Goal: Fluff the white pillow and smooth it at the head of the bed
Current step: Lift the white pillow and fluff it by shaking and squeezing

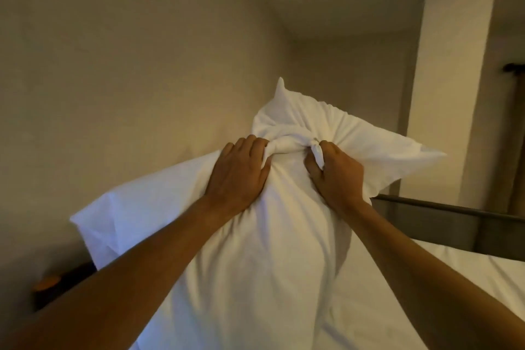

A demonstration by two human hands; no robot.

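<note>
The pillow [270, 250] hides most of the headboard [454, 221]; its bottom is cut off. A dark object [56, 287] at left is unclear.

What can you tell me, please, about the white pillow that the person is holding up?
The white pillow in its soft, creased fabric case is held up in front of the beige wall, above the white bed sheet. It looks plump but bunched near the top, where the left hand and right hand each clutch a fistful of the case, twisting a tight fold between them. One corner points upward, another sticks out to the right, and a third juts lower left. Its lower part runs out of the picture.
</note>
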